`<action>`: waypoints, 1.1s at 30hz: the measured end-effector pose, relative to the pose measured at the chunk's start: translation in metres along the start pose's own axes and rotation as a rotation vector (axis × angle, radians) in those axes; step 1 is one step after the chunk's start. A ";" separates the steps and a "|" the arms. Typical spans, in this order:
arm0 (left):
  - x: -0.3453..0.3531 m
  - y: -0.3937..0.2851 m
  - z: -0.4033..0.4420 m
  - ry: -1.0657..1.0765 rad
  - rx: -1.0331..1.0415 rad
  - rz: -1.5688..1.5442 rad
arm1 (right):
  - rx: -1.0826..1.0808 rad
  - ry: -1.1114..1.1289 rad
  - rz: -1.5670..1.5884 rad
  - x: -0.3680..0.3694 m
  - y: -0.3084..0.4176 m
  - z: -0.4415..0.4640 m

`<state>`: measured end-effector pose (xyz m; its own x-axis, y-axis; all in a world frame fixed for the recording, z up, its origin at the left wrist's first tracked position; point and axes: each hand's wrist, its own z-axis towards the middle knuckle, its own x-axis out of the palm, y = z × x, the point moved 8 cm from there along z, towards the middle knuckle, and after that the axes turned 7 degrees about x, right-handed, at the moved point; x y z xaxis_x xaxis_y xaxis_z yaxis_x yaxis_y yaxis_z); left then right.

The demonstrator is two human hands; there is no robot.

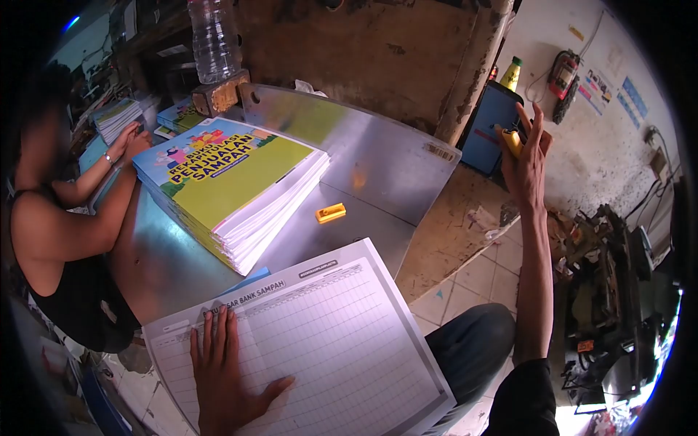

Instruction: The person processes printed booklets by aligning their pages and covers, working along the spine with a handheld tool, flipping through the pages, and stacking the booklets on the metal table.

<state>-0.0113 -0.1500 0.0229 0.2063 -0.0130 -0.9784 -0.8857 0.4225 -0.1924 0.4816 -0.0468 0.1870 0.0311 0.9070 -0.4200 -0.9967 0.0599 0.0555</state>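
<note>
"So, where does the printed sheet [320, 341] lie, taking the booklet stack [240, 171] as the landmark?"

"It lies on the near side of the stack, toward you, its ruled grid facing up. Your left hand [224, 389] rests flat on it, fingers spread."

"And your right hand [529, 160]?"

"You have it raised, well apart from your left, off to the right of the stack. A yellow object [513, 143] shows against its thumb side; I can't tell whether your fingers are clamped on it. Behind that hand is a blue-faced flat panel [483, 123], also right of the stack."

"What else do you have around the stack?"

"Near its right side, a small yellow item [331, 213] lies on your metal tabletop [385, 225]. Beyond the stack's far edge, a clear plastic bottle [215, 43] stands on a wooden block [218, 94]. To the stack's left is another person [65, 225], hands close together by its far left corner, with more booklets [116, 120] beyond them."
</note>
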 end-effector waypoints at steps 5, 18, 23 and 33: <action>-0.001 0.000 -0.001 -0.005 0.004 0.000 | 0.006 -0.031 0.020 -0.001 0.001 -0.002; 0.000 0.000 -0.001 -0.018 0.015 -0.010 | 0.035 -0.036 -0.009 -0.005 -0.001 -0.006; 0.000 0.002 -0.003 -0.058 0.019 -0.035 | 0.026 -0.035 0.032 -0.004 0.000 -0.007; -0.003 0.004 -0.007 -0.140 0.040 -0.105 | 0.075 -0.054 0.053 -0.015 -0.001 -0.025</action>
<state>-0.0177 -0.1544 0.0244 0.3555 0.0665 -0.9323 -0.8395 0.4612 -0.2872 0.4802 -0.0706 0.1706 -0.0156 0.9306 -0.3658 -0.9887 0.0403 0.1446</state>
